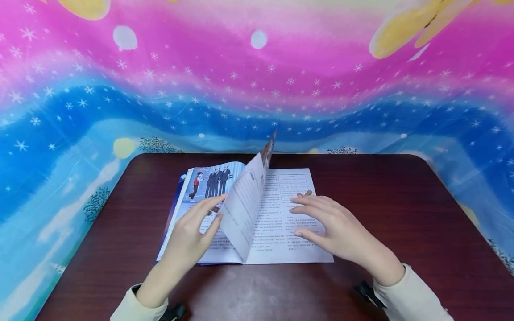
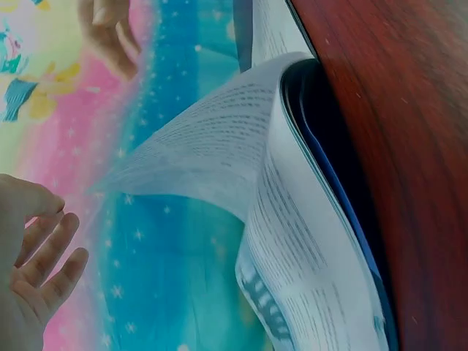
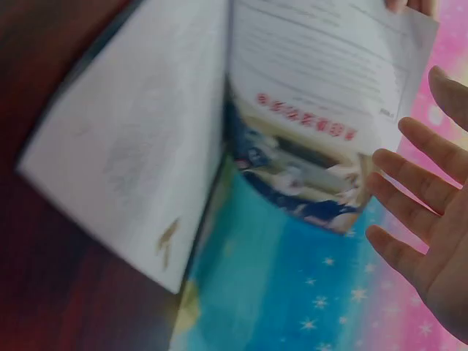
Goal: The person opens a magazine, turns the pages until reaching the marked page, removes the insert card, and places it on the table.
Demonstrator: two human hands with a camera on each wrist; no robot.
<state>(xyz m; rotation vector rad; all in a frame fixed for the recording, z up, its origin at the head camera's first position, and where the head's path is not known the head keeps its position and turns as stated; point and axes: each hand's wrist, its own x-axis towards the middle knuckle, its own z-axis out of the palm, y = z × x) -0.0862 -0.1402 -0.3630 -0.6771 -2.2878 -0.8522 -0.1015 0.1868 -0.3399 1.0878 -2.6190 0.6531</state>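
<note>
A magazine (image 1: 277, 240) lies spread on the table, with a lifted page (image 1: 242, 205) standing up near its middle. Text covers the side of that page seen from the head; the right wrist view shows red characters and a colour photo (image 3: 300, 183) on its other side. My left hand (image 1: 192, 227) is over the left half, its loosely bent fingertips beside the raised page's edge. Above the right half hovers my right hand (image 1: 333, 223), fingers spread and holding nothing. In the right wrist view its fingertips (image 3: 387, 161) are close to the page's outer edge.
The magazine rests on a dark red-brown wooden table (image 1: 401, 214) with rounded far corners. Behind and beside it hangs a pink and blue cloth (image 1: 225, 67) with snowflake prints. Light sleeves (image 1: 409, 298) and black wrist straps show at the bottom.
</note>
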